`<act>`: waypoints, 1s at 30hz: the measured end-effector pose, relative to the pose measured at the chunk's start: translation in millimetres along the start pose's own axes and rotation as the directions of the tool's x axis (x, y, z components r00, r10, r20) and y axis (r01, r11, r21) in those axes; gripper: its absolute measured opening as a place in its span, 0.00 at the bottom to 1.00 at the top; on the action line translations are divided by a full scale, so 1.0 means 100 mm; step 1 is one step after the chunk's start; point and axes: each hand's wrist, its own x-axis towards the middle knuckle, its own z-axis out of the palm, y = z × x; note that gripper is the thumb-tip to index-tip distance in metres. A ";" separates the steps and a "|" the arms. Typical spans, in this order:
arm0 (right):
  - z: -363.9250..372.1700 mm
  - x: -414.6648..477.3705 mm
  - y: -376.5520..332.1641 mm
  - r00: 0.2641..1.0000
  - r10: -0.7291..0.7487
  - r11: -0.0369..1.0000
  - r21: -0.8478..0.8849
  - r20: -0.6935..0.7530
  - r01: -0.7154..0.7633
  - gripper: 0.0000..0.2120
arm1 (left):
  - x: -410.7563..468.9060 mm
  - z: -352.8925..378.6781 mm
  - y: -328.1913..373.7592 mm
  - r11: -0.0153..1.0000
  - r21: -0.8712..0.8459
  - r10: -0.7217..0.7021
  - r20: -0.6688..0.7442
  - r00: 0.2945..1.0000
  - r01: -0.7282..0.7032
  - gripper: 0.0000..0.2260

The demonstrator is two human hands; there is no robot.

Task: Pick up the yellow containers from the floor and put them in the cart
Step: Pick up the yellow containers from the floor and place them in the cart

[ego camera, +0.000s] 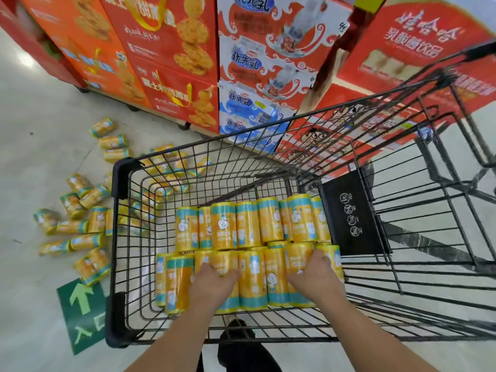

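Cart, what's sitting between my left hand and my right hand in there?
In the head view, yellow containers of the near row lie between the left hand and the right hand, inside the cart.

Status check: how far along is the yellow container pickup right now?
Done: a far row and a near row of yellow containers lie in the cart. In hand: left hand and right hand rest on the near row, grip unclear. Left: many loose containers scattered on the floor left of the cart.

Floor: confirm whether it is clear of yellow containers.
No, many yellow containers lie scattered on the floor left of the cart.
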 end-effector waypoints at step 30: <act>2.91 -2.54 -5.32 0.648 -0.761 0.648 -0.010 0.045 0.762 0.31 | 0.81 -5.27 -2.99 0.944 -0.261 0.049 -0.502 0.864 -0.205 0.34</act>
